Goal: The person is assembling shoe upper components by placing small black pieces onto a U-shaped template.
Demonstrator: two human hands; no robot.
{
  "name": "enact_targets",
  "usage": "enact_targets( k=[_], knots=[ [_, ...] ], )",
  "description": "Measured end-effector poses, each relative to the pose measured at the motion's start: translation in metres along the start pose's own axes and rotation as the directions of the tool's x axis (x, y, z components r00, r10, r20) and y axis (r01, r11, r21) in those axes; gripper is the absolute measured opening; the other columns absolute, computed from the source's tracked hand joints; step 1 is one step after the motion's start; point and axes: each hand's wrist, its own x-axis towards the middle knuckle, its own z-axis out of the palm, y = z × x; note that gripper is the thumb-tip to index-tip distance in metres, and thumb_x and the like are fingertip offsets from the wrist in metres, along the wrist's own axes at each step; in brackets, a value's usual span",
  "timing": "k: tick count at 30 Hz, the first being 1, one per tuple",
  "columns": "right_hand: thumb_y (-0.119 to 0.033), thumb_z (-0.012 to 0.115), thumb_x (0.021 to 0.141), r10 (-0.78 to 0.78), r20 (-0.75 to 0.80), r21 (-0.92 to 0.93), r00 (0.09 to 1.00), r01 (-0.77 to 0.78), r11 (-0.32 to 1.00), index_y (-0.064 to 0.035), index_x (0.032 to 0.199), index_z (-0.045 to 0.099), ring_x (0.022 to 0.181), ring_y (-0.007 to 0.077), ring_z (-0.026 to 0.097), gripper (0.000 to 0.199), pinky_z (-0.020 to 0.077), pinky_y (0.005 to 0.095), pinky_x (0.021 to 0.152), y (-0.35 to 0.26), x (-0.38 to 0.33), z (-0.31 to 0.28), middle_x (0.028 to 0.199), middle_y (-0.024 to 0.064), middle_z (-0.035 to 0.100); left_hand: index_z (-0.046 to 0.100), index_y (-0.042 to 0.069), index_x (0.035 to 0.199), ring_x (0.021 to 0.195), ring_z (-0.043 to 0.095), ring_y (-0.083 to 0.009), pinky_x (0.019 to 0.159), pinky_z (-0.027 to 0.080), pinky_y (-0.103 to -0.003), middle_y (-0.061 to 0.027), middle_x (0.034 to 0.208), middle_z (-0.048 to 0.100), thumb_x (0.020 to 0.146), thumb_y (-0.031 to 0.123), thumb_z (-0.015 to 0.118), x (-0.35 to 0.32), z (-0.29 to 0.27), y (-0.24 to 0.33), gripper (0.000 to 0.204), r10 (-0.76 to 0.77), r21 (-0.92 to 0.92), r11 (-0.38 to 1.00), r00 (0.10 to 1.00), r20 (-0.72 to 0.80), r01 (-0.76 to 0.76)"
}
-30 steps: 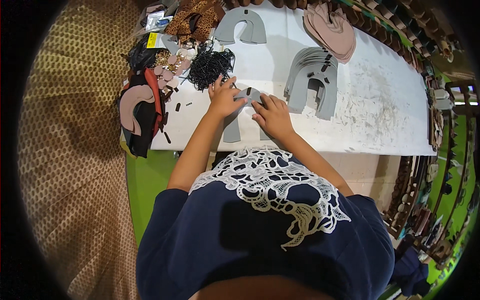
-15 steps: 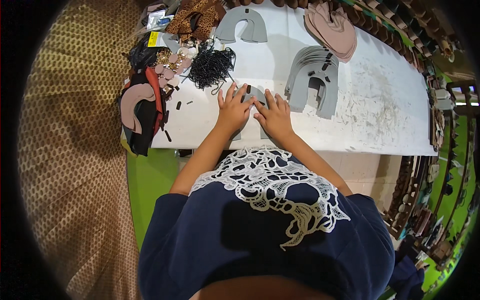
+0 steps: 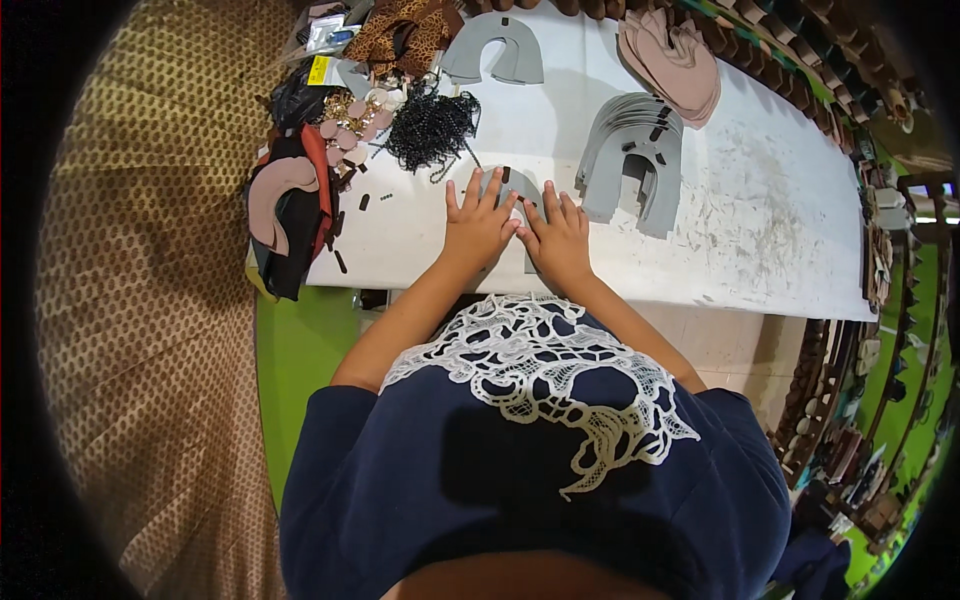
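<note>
A grey U-shaped piece (image 3: 521, 184) lies on the white-covered table at its near side, its curve away from me and a small dark tab (image 3: 506, 174) at the top. My left hand (image 3: 478, 222) rests flat on its left part, fingers spread. On its right part lies my right hand (image 3: 560, 240), also open with the fingers apart. The two thumbs meet or nearly meet between the arms of the piece. My palms hide much of it.
Right of my hands stands a fanned stack of grey U-shaped pieces (image 3: 600, 165). Farther back are pink curved pieces (image 3: 672, 70) and more grey ones (image 3: 465, 58). A black beaded chain heap (image 3: 430, 130) sits left, near pink discs (image 3: 345, 138) and a pink curved piece (image 3: 268, 200).
The view has shifted slightly, so the table's things appear a little farther right. Both hands stay on the grey piece; the left fingers look straighter, and the thumbs sit slightly lower.
</note>
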Motion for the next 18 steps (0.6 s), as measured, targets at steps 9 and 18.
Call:
enact_targets(
  k=[9,18],
  knots=[
    [-0.037,0.055,0.084,-0.029,0.0,0.196,1.0,0.029,0.98,-0.014,0.121,0.056,0.117,0.0362,0.042,0.044,0.032,0.0481,0.096,0.007,0.014,0.002,0.133,0.0159,0.042,0.055,0.023,0.124,0.131,0.027,-0.0315,0.103,0.007,-0.06,-0.0101,0.142,0.034,0.082,0.043,0.054,-0.002,-0.001,-0.002,0.047,-0.126,-0.094,0.987,0.991,0.054,0.13],
    [-0.05,0.044,0.087,-0.039,0.115,-0.041,0.993,0.044,0.998,-0.025,0.125,0.054,0.125,0.0378,0.034,0.046,0.0248,0.0556,0.101,0.0,0.063,0.015,0.141,0.0144,0.035,0.039,0.022,0.137,0.135,0.018,-0.0319,0.104,0.005,-0.06,-0.012,0.146,0.025,0.084,0.049,0.051,-0.015,0.009,-0.006,0.061,-0.308,-0.027,0.949,0.94,0.149,0.315]
  ],
)
